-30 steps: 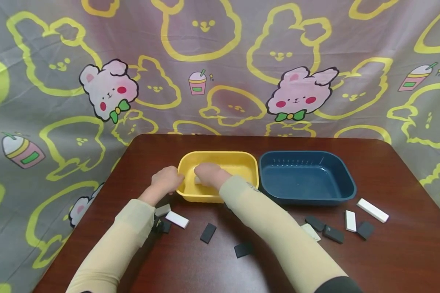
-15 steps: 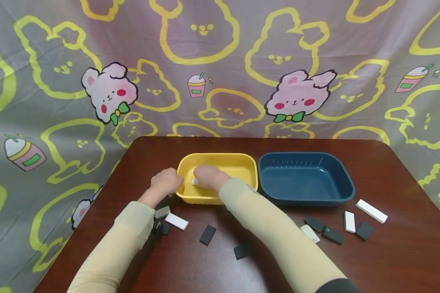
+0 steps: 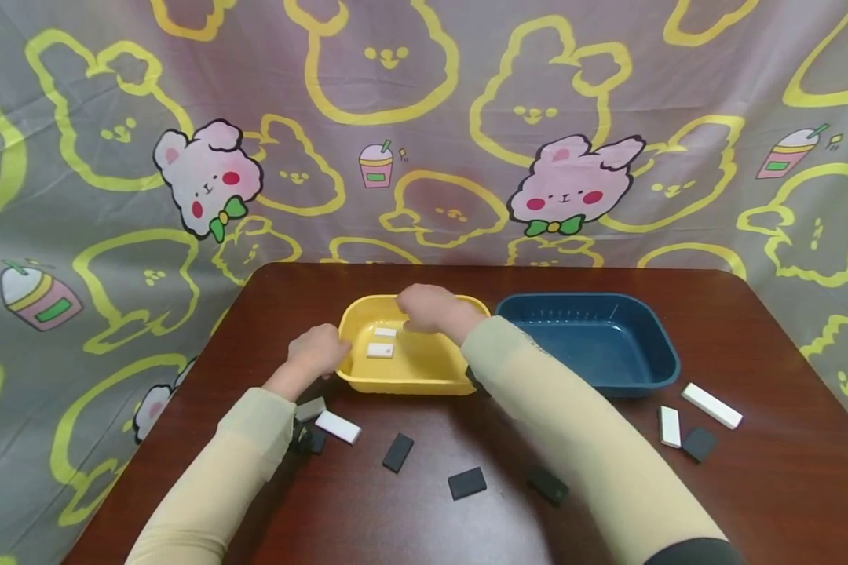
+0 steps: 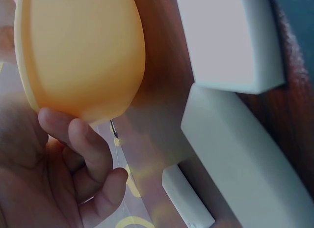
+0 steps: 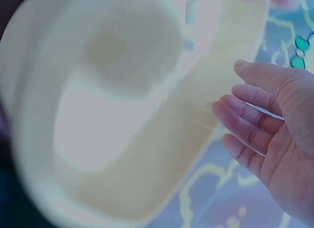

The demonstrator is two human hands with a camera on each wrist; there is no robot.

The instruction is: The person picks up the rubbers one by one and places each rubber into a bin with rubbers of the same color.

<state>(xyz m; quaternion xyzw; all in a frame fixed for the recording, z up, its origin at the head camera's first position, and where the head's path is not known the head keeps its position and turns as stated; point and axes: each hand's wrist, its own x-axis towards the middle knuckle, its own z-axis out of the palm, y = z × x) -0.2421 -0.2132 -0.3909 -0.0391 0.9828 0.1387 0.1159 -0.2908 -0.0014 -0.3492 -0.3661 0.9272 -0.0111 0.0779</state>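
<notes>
Yellow bin (image 3: 404, 387), one, on the desk (image 3: 424, 534), its left end gripped at the rim by the left hand (image 3: 314, 351), fingertips bent against the outer wall. Right hand (image 3: 434, 308), over the back part of the same bin, fingers loosely bent and slightly spread; contact with the rim cannot be told. Inside the yellow bin, towards its left end: front white block (image 3: 380, 350), with a small dark mark, and back white block (image 3: 385, 333), both flat, just apart. Blue bin (image 3: 593, 384), one, just right of the yellow. Near the left wrist: grey block (image 3: 311, 409), white block (image 3: 338, 427) just beside it, and dark block (image 3: 316, 442), partly hidden. Front of desk, set apart: three black blocks (image 3: 467, 483), lying flat. Right side of desk: long white bar (image 3: 711, 405), short white block (image 3: 670, 426), dark square block (image 3: 699, 445) near one another. Behind: printed curtain (image 3: 445, 78), cartoon animals and cups.
</notes>
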